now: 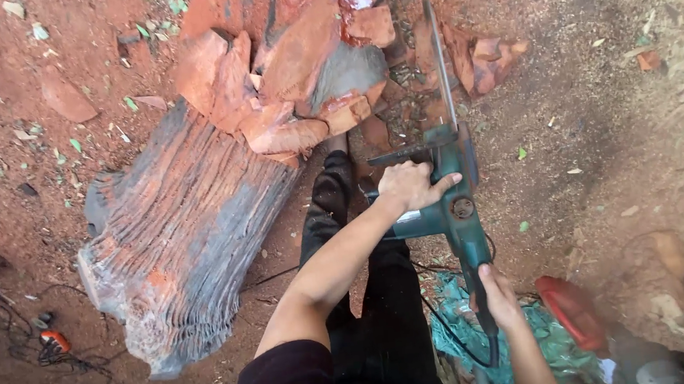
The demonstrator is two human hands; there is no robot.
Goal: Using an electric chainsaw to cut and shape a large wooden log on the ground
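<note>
Head view shows your left hand (409, 185) wrapped around the front handle of the green chainsaw (455, 205), your right hand (497, 294) closed on its rear grip, the blade reaching ahead of both hands into red wood chunks (295, 70), big weathered log (177, 235) to your left

No package, printed label, sign or screen shows anywhere in the head view. The red earth ground (587, 107) carries only unmarked things, and none of them bears a sticker or a display that can be made out.
</note>
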